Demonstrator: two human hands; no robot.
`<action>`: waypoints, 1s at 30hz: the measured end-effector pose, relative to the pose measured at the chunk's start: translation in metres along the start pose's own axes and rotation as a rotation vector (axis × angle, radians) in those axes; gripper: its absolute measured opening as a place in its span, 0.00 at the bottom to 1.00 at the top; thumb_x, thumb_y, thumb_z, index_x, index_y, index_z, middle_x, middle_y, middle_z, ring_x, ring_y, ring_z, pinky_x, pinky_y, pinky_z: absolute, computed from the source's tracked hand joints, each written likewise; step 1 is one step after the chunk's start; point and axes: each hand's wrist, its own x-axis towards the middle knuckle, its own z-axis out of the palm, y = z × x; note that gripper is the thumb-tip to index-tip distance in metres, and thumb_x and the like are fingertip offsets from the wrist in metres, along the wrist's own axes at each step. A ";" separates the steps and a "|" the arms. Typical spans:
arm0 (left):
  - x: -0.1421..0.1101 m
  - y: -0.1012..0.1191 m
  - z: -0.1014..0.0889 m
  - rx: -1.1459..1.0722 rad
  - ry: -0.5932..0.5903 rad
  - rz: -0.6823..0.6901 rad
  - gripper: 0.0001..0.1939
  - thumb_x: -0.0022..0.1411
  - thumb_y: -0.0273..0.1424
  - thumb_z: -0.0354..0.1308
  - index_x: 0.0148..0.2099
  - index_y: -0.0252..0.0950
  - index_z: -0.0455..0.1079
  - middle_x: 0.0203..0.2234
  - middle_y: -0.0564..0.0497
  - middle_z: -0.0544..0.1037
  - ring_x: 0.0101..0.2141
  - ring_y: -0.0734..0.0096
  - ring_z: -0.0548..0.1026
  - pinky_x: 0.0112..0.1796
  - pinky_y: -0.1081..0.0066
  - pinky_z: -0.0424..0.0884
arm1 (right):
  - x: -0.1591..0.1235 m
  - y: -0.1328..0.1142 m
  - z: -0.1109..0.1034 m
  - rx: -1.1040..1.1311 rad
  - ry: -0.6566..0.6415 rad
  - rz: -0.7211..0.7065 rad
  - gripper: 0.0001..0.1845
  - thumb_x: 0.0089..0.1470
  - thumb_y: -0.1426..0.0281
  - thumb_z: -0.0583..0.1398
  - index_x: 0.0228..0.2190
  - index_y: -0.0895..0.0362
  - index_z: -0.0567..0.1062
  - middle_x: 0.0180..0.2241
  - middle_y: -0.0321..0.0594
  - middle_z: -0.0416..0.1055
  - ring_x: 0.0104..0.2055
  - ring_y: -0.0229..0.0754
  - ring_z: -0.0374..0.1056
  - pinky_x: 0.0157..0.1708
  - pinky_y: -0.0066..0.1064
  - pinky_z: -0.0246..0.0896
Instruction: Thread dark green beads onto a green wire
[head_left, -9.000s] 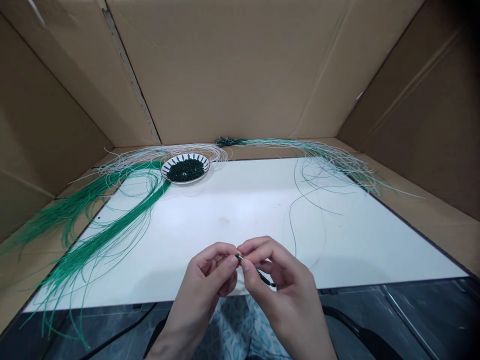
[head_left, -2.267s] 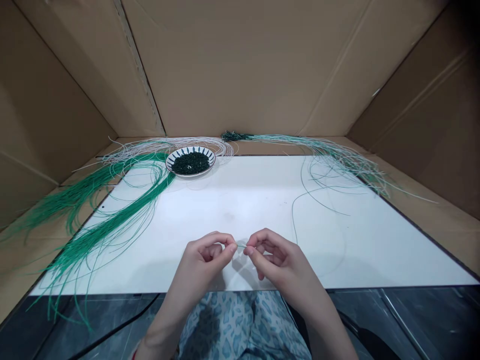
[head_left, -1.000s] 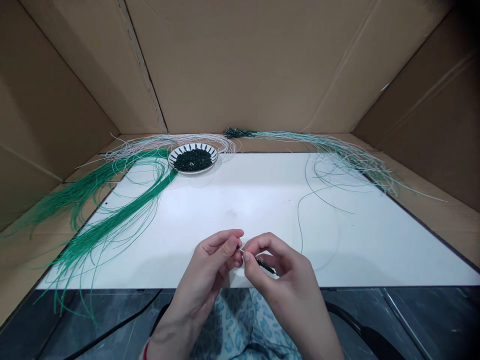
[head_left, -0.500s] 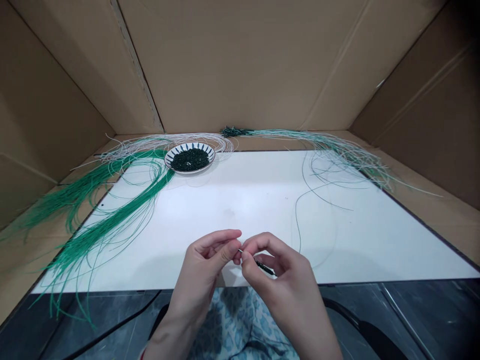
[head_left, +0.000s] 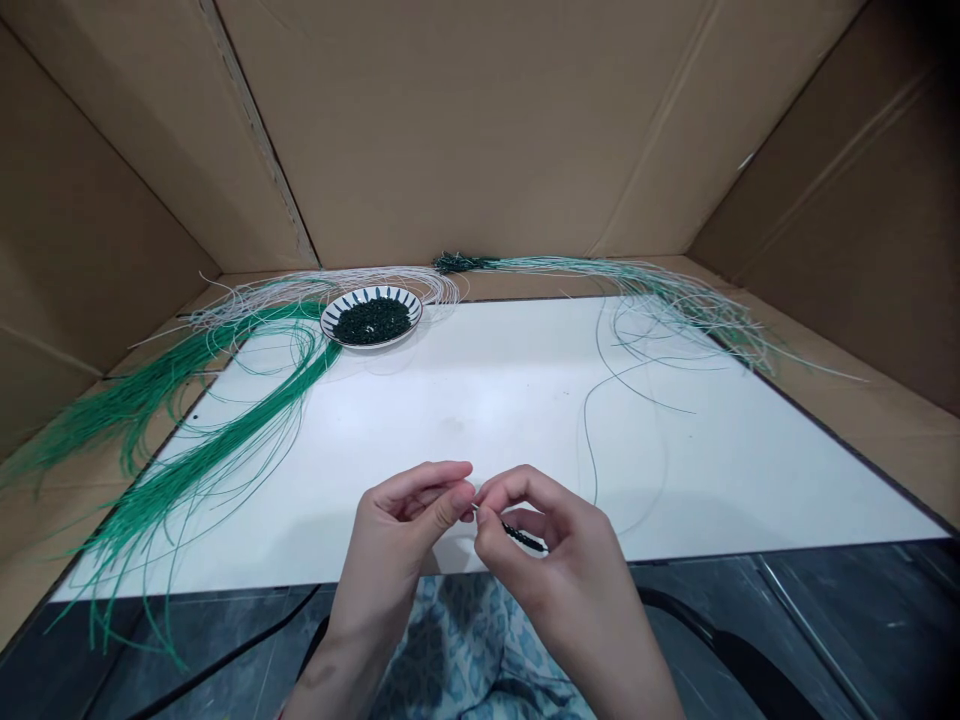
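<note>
Right grip (head_left: 551,530) is pinched, thumb to forefinger, on a thin thread (head_left: 475,507), a dark beaded strand (head_left: 523,538) lying along its curled fingers. Left grip (head_left: 405,515) brings its thumb to the thread's other end; fingertips hide whether it has hold. Both hover at the near edge of the worktop (head_left: 465,390), with bare surface ahead. Green strands (head_left: 225,445) overhang its near left corner; a pale-green bundle (head_left: 675,290) crosses the far right one. Near the far edge, left of centre, a striped dish (head_left: 352,302) holds dark green beads (head_left: 373,321). Cardboard walls (head_left: 480,120) enclose the white surface; below lies grey floor (head_left: 885,620).
</note>
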 end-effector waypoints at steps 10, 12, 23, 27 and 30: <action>0.001 -0.003 -0.006 0.027 -0.095 0.075 0.11 0.48 0.30 0.78 0.35 0.47 0.86 0.28 0.55 0.87 0.30 0.78 0.82 0.33 0.86 0.76 | -0.001 -0.004 -0.003 0.034 0.043 0.009 0.04 0.48 0.68 0.62 0.23 0.53 0.73 0.28 0.32 0.73 0.33 0.41 0.69 0.39 0.33 0.63; 0.001 -0.003 -0.005 0.016 -0.100 0.054 0.11 0.47 0.30 0.78 0.36 0.47 0.86 0.28 0.54 0.87 0.29 0.77 0.83 0.33 0.85 0.77 | -0.001 -0.003 -0.004 0.051 0.049 0.010 0.04 0.47 0.68 0.62 0.23 0.53 0.73 0.27 0.32 0.72 0.32 0.40 0.69 0.37 0.32 0.63; 0.001 -0.001 -0.007 0.044 -0.144 0.048 0.11 0.51 0.26 0.75 0.37 0.45 0.86 0.28 0.54 0.86 0.29 0.75 0.82 0.34 0.82 0.77 | 0.006 0.005 -0.015 0.004 -0.066 0.046 0.05 0.48 0.67 0.62 0.23 0.53 0.74 0.26 0.33 0.74 0.32 0.42 0.68 0.33 0.32 0.58; -0.002 0.002 -0.003 0.044 -0.141 0.047 0.11 0.51 0.24 0.74 0.37 0.43 0.86 0.28 0.53 0.86 0.29 0.74 0.82 0.34 0.81 0.77 | 0.008 0.003 -0.016 -0.015 -0.074 0.047 0.06 0.49 0.66 0.61 0.23 0.53 0.75 0.26 0.33 0.74 0.32 0.42 0.67 0.35 0.33 0.58; -0.005 0.004 0.003 0.031 -0.078 0.056 0.10 0.49 0.24 0.74 0.36 0.42 0.86 0.27 0.53 0.86 0.29 0.75 0.82 0.34 0.81 0.77 | 0.008 0.001 -0.017 0.001 -0.098 0.072 0.06 0.49 0.66 0.62 0.23 0.54 0.74 0.27 0.34 0.75 0.32 0.42 0.67 0.34 0.32 0.59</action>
